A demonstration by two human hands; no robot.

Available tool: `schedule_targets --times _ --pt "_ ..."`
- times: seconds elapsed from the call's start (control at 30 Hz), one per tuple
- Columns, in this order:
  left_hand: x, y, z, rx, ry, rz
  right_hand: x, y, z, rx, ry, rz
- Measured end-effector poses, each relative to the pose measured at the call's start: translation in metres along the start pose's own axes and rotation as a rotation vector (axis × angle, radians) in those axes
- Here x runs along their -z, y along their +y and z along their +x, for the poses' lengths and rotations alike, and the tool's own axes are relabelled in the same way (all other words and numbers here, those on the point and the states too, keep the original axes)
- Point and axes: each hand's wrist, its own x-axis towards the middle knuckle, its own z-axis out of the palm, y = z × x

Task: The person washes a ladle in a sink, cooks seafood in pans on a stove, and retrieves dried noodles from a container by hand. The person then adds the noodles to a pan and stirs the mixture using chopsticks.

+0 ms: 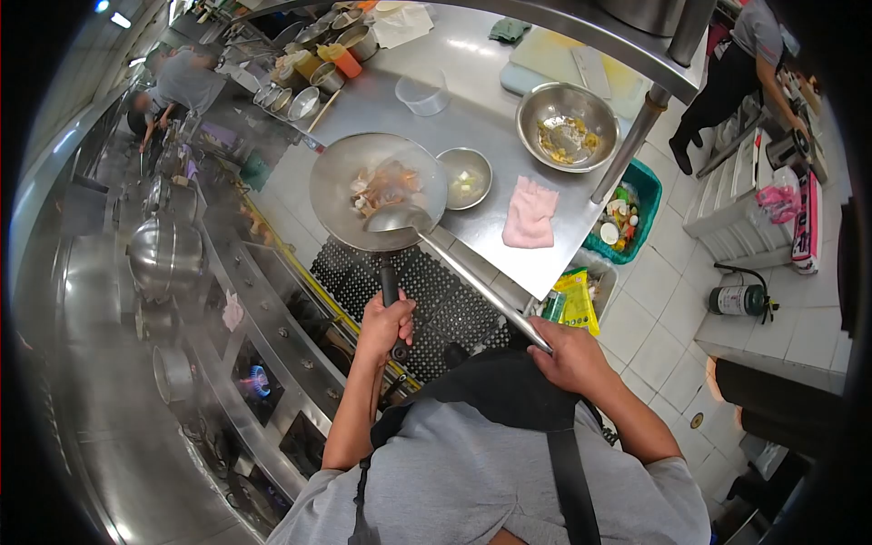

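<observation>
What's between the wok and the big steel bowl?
Head view: the small metal bowl sits between the wok and the big steel bowl, with a bare strip of counter between the two bowls.

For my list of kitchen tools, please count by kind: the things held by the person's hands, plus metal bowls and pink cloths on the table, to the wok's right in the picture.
Wok, in left hand: 1
Ladle, in right hand: 1
Metal bowls, small bowl and large bowl: 2
Pink cloth: 1
Total: 5
</observation>
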Motion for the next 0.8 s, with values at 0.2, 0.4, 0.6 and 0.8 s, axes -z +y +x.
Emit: schedule_targets --times 0.2,0.4,0.6,0.8 --pt "-0.0020 0.0024 -0.0009 -0.011 0.014 0.026 0.0004 -0.0004 0.0000 0.022 0.009 0.000" --pt "-0.0017 0.0041 0.0004 -0.025 0.013 0.055 0.0013 -0.0020 -0.0003 0.007 0.005 0.000" --pt "0.0012 0.0025 0.0047 -0.043 0.003 0.081 0.0016 -0.0034 0.0005 0.003 0.007 0.020" --pt "-0.0023 0.0063 0.0051 -0.048 0.017 0.103 0.0004 -0.0023 0.0015 -0.011 -0.004 0.028"
